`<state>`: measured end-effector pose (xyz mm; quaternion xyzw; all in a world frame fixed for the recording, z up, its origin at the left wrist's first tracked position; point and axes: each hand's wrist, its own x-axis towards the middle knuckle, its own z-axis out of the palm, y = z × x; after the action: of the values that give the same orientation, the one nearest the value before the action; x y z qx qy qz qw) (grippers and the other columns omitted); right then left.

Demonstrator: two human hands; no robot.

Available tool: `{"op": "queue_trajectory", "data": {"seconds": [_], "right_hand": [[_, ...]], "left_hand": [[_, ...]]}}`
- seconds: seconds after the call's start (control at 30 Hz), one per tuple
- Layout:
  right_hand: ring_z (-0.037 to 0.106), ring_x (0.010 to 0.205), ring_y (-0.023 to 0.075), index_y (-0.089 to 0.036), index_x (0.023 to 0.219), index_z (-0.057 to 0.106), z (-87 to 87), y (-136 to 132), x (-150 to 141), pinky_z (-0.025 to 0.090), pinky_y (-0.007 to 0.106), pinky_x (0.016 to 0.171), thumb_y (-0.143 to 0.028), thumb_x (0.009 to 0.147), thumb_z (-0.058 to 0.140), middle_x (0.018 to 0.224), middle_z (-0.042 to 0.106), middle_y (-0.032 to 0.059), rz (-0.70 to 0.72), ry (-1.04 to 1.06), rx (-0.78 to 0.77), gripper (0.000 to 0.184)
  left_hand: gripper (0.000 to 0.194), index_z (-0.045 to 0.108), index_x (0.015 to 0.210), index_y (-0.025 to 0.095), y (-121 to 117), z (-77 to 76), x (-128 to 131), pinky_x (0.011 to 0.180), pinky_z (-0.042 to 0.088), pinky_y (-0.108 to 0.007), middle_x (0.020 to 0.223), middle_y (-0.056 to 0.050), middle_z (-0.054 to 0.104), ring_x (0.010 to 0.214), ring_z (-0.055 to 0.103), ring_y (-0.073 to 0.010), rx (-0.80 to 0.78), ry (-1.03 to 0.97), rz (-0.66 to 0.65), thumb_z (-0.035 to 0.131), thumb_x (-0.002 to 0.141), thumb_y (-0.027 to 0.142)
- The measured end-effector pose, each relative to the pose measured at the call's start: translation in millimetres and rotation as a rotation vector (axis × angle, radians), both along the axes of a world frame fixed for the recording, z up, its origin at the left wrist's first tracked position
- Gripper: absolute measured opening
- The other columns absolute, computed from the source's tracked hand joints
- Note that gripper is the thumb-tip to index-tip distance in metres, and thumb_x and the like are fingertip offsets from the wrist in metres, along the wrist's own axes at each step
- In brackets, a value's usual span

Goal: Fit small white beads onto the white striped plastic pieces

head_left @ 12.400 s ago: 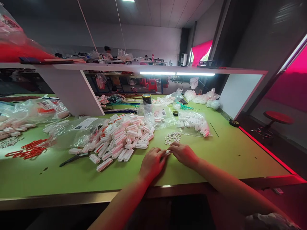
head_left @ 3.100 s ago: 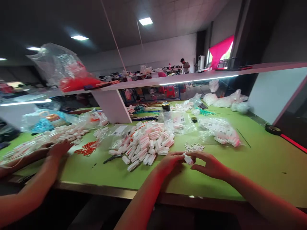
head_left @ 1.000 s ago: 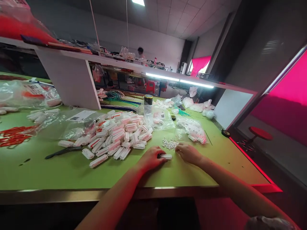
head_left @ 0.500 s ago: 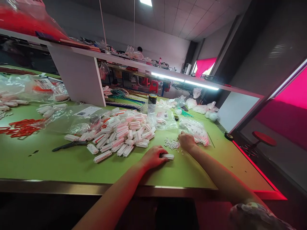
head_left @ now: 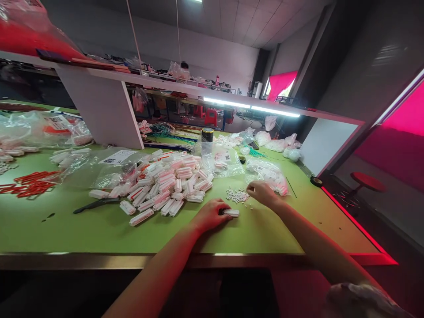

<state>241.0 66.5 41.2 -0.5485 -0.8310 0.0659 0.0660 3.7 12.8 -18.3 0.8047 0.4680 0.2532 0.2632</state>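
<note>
My left hand [head_left: 210, 215] rests on the green table, its fingers closed round a white plastic connector housing [head_left: 233, 213] whose right end sticks out. Something dark shows by the fingertips. My right hand [head_left: 263, 193] is at the right edge of a small heap of tiny white pieces [head_left: 236, 195], thumb and fingers pinched together. Whatever may be between those fingertips is too small to make out. To the left lies a large pile of white connector housings [head_left: 165, 185], some with orange-red parts.
A black-handled tool [head_left: 94, 204] lies left of the pile. Orange-red strips [head_left: 29, 183] are further left. Clear plastic bags [head_left: 265, 172] and a black tape roll [head_left: 207, 135] stand behind my hands. Another tape roll [head_left: 316, 181] sits at the right edge. A lit shelf [head_left: 185, 90] crosses above.
My right hand has shifted slightly, and its fingertips show more clearly beside the tiny pieces. My left hand keeps its hold on the connector housing. The whole view has moved a little.
</note>
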Motion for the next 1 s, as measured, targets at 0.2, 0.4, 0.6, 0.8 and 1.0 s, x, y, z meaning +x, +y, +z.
{"op": "queue_trajectory", "data": {"seconds": [0.2,0.4,0.6,0.8,1.0], "right_hand": [[0.063,0.078,0.0155,-0.018,0.085,0.075,-15.2,-46.4,5.8,0.037,0.025,0.066,-0.014,0.086,0.058,0.092,0.074,0.0053,0.148,-0.068,-0.056,0.017],[0.063,0.083,0.0165,-0.019,0.088,0.071,-19.6,-54.3,4.3,0.034,0.026,0.065,-0.017,0.089,0.059,0.096,0.073,0.0046,0.116,-0.048,-0.077,0.013],[0.065,0.092,0.0181,-0.018,0.100,0.071,-20.6,-47.7,7.6,0.039,0.025,0.076,-0.017,0.098,0.051,0.101,0.074,0.0061,0.105,0.070,-0.107,0.020],[0.065,0.089,0.0191,-0.018,0.094,0.072,-18.4,-42.2,-6.3,0.036,0.026,0.069,-0.011,0.090,0.056,0.099,0.074,0.0071,0.158,-0.082,-0.163,0.018],[0.064,0.083,0.0163,-0.019,0.091,0.070,-19.3,-40.9,-0.8,0.035,0.024,0.067,-0.008,0.090,0.053,0.092,0.074,0.0038,0.137,0.062,-0.152,0.021]], "left_hand": [[0.027,0.079,0.100,0.021,-0.7,0.7,2.1,0.085,0.047,-0.031,0.097,-0.006,0.072,0.093,0.065,-0.0226,-0.006,-0.012,0.020,0.073,0.082,0.040],[0.044,0.075,0.119,0.023,-0.8,4.9,-8.1,0.090,0.048,-0.032,0.105,-0.006,0.070,0.096,0.064,-0.0226,-0.072,-0.033,-0.039,0.077,0.077,0.037],[0.057,0.066,0.134,0.026,0.7,9.7,-18.2,0.097,0.047,-0.032,0.117,-0.004,0.069,0.106,0.062,-0.0224,-0.148,-0.059,-0.105,0.072,0.078,0.033],[0.043,0.076,0.116,0.021,-1.1,7.8,-11.3,0.088,0.049,-0.030,0.107,-0.007,0.072,0.095,0.064,-0.0215,-0.127,-0.086,-0.017,0.067,0.086,0.050],[0.040,0.078,0.109,0.023,0.6,8.1,-11.2,0.086,0.050,-0.029,0.103,-0.005,0.075,0.095,0.066,-0.0211,-0.141,-0.107,-0.009,0.061,0.090,0.054]]}}
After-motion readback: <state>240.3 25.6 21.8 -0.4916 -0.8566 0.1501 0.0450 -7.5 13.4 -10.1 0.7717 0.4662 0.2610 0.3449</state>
